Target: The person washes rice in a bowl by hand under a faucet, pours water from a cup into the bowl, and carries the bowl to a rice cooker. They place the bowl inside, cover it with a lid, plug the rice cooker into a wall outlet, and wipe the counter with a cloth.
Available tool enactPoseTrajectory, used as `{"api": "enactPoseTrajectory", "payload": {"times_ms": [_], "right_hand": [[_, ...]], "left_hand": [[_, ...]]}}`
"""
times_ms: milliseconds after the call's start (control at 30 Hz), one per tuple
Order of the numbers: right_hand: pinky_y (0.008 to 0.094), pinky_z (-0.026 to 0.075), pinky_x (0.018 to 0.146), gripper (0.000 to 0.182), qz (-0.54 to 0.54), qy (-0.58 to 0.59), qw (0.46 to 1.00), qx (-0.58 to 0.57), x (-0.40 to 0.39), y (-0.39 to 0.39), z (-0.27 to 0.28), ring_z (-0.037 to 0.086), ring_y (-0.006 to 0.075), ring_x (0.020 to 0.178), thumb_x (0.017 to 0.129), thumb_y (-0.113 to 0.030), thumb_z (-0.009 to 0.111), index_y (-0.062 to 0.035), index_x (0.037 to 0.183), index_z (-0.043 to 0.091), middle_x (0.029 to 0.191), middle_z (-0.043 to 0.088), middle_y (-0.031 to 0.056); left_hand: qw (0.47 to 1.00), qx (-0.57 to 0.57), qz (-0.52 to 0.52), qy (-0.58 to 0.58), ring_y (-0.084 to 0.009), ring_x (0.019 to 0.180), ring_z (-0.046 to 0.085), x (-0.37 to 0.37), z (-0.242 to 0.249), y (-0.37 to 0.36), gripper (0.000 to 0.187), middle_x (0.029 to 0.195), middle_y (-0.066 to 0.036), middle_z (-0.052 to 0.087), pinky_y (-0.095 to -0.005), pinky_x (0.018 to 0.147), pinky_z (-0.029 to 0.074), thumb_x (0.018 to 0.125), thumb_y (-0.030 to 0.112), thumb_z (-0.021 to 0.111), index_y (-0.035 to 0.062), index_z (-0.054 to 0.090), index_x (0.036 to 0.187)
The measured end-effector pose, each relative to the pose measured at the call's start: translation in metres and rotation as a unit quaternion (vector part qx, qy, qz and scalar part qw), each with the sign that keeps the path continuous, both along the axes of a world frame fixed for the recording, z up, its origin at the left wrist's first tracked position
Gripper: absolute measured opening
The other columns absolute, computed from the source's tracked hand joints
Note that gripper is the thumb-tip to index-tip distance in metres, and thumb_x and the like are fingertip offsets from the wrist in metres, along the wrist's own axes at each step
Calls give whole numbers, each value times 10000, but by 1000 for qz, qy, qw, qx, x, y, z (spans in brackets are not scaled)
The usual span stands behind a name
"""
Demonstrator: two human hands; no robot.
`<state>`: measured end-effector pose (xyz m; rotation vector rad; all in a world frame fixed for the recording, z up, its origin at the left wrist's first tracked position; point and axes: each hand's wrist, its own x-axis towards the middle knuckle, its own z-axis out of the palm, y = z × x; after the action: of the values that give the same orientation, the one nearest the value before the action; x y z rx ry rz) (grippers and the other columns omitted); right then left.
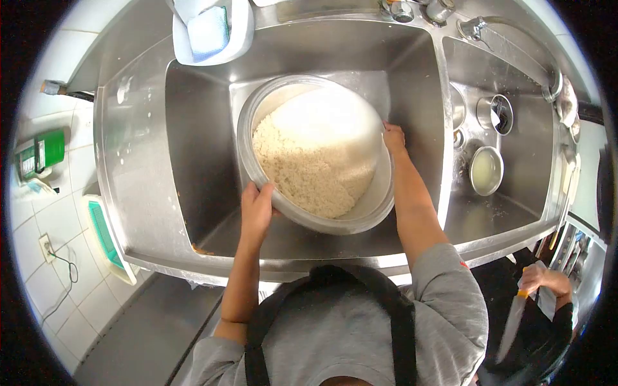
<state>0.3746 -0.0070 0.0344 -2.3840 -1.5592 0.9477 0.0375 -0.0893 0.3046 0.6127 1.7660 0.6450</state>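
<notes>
A large round metal pot [315, 224] is held tilted inside the big steel sink basin. Pale, wet-looking grains [306, 170], like rice, cover much of its inside, with whitish, cloudy water [335, 122] over the upper right part. My left hand [257, 206] grips the rim at the lower left, thumb on the edge. On the right side, my right hand [394, 137] is closed round the rim; some of its fingers are hidden behind the pot.
A white tub [241, 45] with a sponge stands at the sink's back edge. The right basin [515, 202] holds small metal bowls, one with cloudy liquid [486, 171]. At lower right, another person's hand [539, 278] holds a knife [512, 321]. A faucet [473, 29] is at back right.
</notes>
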Motion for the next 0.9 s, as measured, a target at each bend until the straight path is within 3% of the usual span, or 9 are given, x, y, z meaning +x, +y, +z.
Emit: {"api": "enactPoseTrajectory", "payload": {"times_ms": [267,367,433,567,633,733,833,900], "right_hand": [[359,374,882,375,16,-8,1000,-3,8,1,-22,480,299,1021,726,-169,455,-179,1091,544,1105,510,142],[330,409,840,368,35,-26,999,28,5,3,-11,529,291,958,711,-122,416,-150,1040,578,1027,545,158],[323,410,838,366,-20,-3,1000,-22,2,6,-4,530,286,961,704,-121,424,-140,1034,581,1026,544,161],[324,412,838,354,-46,35,998,-18,3,6,-5,536,281,958,705,-122,431,-136,1023,588,1028,546,155],[376,383,868,367,-6,10,1000,-2,4,5,-6,493,320,1004,753,-188,397,-218,1087,545,1066,528,157],[366,380,875,377,-57,39,997,-30,4,7,-6,493,313,1008,733,-177,406,-200,1080,552,1071,518,179],[369,378,877,368,-32,36,999,-19,5,7,-8,491,316,1009,735,-186,412,-188,1074,556,1076,514,180],[371,379,875,361,-35,38,998,-19,6,7,-11,491,318,1007,742,-193,411,-186,1072,557,1077,515,174]], "left_hand": [[999,19,-5,-31,-161,661,570,7,6,10,248,826,-86,580,-274,487,456,802,182,465,-14,503,949],[999,37,-10,-31,-160,626,561,6,1,11,231,785,-97,561,-273,462,459,808,176,471,-31,487,910],[998,55,-17,-24,-160,588,552,6,-1,12,220,736,-104,542,-272,429,459,809,173,480,-39,473,868],[999,37,-20,-32,-145,604,555,9,3,17,212,767,-91,556,-267,458,453,821,170,466,-28,478,897],[999,19,-28,-26,-140,628,561,10,6,19,210,793,-81,569,-264,483,448,823,171,460,-14,484,918],[999,29,-26,-34,-130,621,564,12,7,21,200,796,-79,567,-249,475,447,831,176,458,-5,477,914],[999,24,-35,-23,-128,622,566,10,0,20,207,810,-80,565,-241,473,452,837,175,448,-7,468,933],[999,37,-25,-12,-117,542,515,9,-4,21,234,702,-75,516,-246,424,446,834,195,472,-38,466,849]]}}
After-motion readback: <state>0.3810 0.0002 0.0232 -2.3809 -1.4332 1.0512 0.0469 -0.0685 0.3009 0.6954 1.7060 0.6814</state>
